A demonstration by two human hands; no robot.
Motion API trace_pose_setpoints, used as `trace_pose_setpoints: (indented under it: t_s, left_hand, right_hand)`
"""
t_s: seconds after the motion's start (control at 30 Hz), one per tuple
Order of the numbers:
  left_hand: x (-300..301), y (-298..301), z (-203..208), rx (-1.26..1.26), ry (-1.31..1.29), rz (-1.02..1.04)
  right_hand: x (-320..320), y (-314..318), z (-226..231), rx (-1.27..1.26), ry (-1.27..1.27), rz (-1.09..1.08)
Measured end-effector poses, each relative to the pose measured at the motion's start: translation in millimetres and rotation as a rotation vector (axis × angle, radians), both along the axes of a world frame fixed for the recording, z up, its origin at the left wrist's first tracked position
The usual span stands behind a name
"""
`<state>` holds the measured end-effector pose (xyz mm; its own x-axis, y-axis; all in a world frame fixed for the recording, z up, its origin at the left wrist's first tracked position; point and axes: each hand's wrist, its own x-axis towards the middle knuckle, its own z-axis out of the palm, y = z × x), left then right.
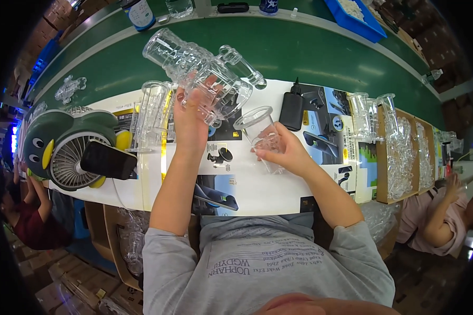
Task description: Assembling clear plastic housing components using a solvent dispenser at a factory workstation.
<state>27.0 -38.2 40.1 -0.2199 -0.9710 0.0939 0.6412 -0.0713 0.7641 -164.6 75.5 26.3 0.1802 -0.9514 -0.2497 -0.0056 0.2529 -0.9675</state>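
Note:
My left hand [193,107] is raised over the bench, its fingers wrapped round a large transparent plastic assembly [215,79]. That piece has a wide round tube at its upper left end and a thinner side tube at the right. Lower and to the right, my right hand [286,152] grips a transparent plastic cup-shaped part [257,126], its flared round rim tipped up toward the assembly. The two pieces are apart. Just beyond my right hand a black squeeze bottle [292,107] with a pointed nozzle stands on the printed sheet [231,194].
At left, transparent tubes [152,115] stand near a penguin-shaped fan [71,147] with a black phone [109,159] against it. A cardboard tray [386,178] of transparent parts lies at right. A blue tray [360,21] sits far right. Other people work at both sides.

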Motion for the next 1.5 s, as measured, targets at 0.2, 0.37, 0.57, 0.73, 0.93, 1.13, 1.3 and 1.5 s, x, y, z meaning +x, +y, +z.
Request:
trace_pose_setpoints:
  t_s: [0.2,0.37,0.57,0.73,0.93,1.13,1.3,1.5]
  left_hand:
    - [-2,4,-1,0.001,-0.102,0.004]
    - [-3,6,-2,-0.011,-0.102,0.003]
    - [-7,9,-3,-0.017,-0.142,0.016]
    - [-8,9,-2,-0.013,-0.141,0.014]
    - [-11,11,-1,0.007,-0.140,0.008]
    - [-11,11,-4,-0.012,-0.179,0.002]
    - [-11,10,-5,-0.015,-0.178,-0.005]
    - [-11,10,-4,-0.006,-0.190,-0.007]
  right_hand:
    - [4,0,-4,-0.014,-0.120,-0.003]
    - [3,0,0,-0.011,-0.058,-0.035]
    - [4,0,-2,0.005,-0.058,-0.065]
    - [3,-1,-2,0.000,-0.011,-0.050]
    - [2,-1,-4,-0.014,-0.042,-0.055]
    - [3,0,-4,-0.031,-0.004,-0.048]
    - [3,-1,-3,-0.027,-0.015,-0.048]
    - [2,0,-3,-0.031,-0.016,-0.047]
